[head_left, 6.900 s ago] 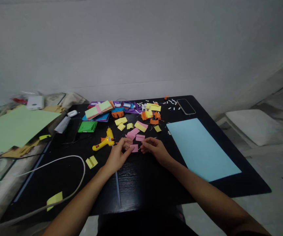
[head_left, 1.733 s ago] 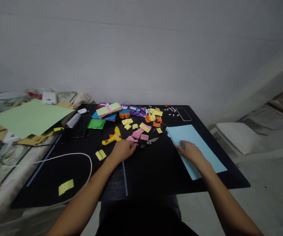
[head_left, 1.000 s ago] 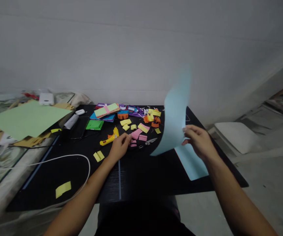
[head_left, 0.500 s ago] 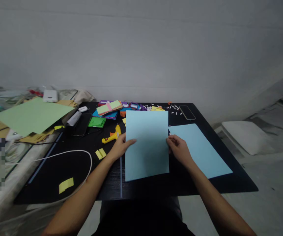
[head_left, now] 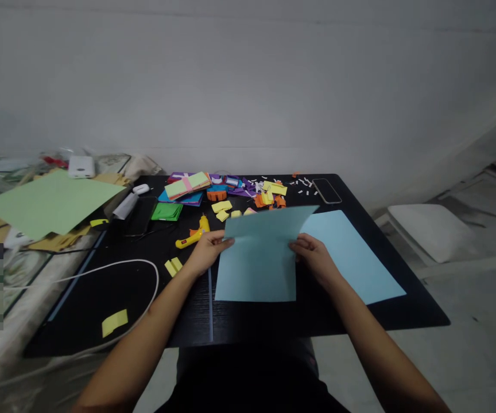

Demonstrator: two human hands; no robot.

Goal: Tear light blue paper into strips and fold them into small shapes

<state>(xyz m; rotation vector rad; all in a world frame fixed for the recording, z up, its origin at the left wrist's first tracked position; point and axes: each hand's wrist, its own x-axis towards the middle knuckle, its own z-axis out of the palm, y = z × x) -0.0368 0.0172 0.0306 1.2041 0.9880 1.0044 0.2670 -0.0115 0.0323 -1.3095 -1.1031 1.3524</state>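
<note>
A light blue sheet of paper (head_left: 256, 264) is held by its two side edges over the front middle of the black table. My left hand (head_left: 207, 249) pinches its left edge, thumb on top. On the opposite edge, my right hand (head_left: 314, 252) grips with bent fingers. The sheet's far part curves, its top right corner lifted. A second light blue sheet (head_left: 360, 264) lies flat to the right, partly behind my right hand and forearm. Just beyond my left hand lies a yellow glue gun (head_left: 193, 234).
Folded coloured papers (head_left: 188, 184), yellow and orange scraps (head_left: 269, 195) and white bits lie along the table's back. A phone (head_left: 326, 191) rests at back right. A white cable (head_left: 153, 269) loops at left, near a large green sheet (head_left: 52, 203). A white stool (head_left: 429, 232) stands right.
The blue sheet has tipped from nearly upright to flatter, and its top has come down and bent. Yellow and orange scraps behind it now show. Both hands keep hold of its edges.
</note>
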